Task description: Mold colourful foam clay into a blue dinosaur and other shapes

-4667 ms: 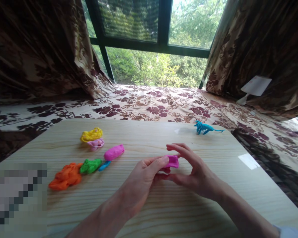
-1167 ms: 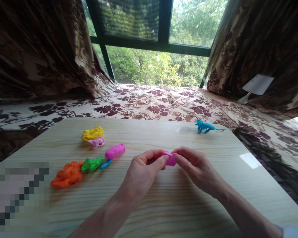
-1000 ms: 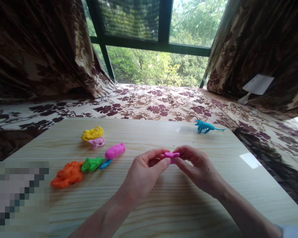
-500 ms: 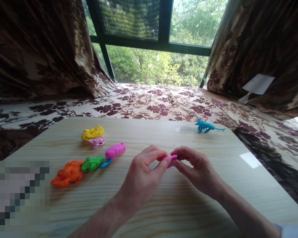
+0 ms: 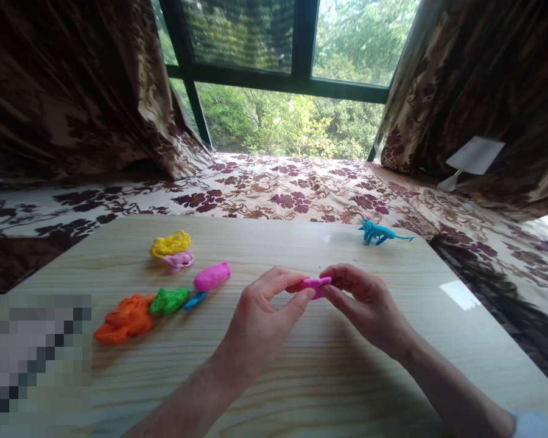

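A small piece of pink modelling clay is pinched between my two hands above the table. My left hand grips its left end with thumb and forefinger. On the other end, the thumb and fingers of my right hand are closed. To the left lies a larger pink clay roll with a thin blue clay strip against its lower end. Beside these are a green clay lump and an orange clay lump.
Yellow clay and pale pink clay lie at the back left of the wooden table. A blue clay animal figure with a long tail stands at the back right. A white paper patch is near the right edge.
My hands have shifted slightly, the right one a little up and to the right. More of the pink piece shows between my fingers. The other clay has stayed where it was.
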The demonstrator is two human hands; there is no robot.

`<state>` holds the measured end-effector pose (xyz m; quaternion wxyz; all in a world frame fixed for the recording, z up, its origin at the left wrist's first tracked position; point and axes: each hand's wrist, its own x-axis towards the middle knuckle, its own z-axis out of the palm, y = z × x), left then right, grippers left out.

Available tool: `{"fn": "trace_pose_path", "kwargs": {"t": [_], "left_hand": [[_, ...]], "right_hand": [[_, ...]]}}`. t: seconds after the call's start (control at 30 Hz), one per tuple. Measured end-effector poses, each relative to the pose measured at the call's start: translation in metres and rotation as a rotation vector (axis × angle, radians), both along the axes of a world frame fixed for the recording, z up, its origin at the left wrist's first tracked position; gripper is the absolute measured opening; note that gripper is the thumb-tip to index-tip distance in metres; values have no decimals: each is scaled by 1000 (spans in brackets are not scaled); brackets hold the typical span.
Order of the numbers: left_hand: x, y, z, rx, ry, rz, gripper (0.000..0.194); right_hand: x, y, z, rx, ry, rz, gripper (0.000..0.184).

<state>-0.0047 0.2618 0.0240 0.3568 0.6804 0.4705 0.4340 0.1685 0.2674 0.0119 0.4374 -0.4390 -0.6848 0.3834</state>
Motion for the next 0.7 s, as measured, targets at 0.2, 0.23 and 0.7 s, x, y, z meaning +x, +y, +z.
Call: {"fn": "trace_pose_path", "kwargs": {"t": [0.2, 0.23, 0.7], "left_hand": [[0, -2, 2, -4, -41, -22, 20], [1, -2, 1, -8, -42, -23, 20], [2, 1, -5, -390, -176, -10, 28]], "right_hand": [[2, -1, 5, -19, -27, 19, 17], [1, -2, 6, -5, -43, 20, 17], [5, 4, 6, -109, 4, -28, 27]]}}
